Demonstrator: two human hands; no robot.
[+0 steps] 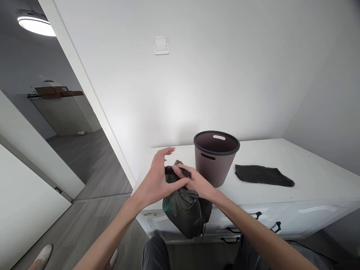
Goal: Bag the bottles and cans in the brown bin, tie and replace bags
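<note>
A filled black garbage bag (182,212) hangs in front of the cabinet's front edge, and something greenish shows through its thin plastic. My right hand (194,182) grips the gathered top of the bag, its fingers closed around the bunched plastic. Just to the left, my left hand (157,180) is open, fingers raised and apart, with its thumb reaching across to my right hand at the bag's neck. Behind my right hand stands a brown-purple trash bin (212,167), upright, with a dark rim and cut-out handles. A folded black bag (263,175) lies flat to the bin's right.
The bin rests on a white cabinet (309,180) with black drawer handles (232,240). On the wall is a light switch (161,45). At left, a doorway opens to another room; a person's shoe (45,255) shows on the grey floor.
</note>
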